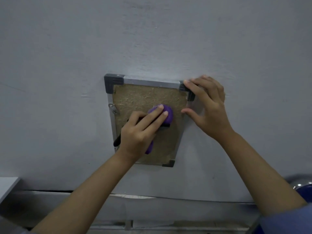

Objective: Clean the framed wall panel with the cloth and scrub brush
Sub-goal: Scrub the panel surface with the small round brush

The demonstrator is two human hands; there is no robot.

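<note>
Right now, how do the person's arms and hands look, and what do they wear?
Both forearms are bare from wrist to near the elbow. The left hand and the right hand wear no gloves; no rings or watch show. A blue sleeve covers the right upper arm at the lower right corner of the picture.

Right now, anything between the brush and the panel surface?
Nothing visible. The left hand grips the purple scrub brush, which is against the brown panel. The right hand rests on the frame's upper right corner, clear of the brush.
</note>
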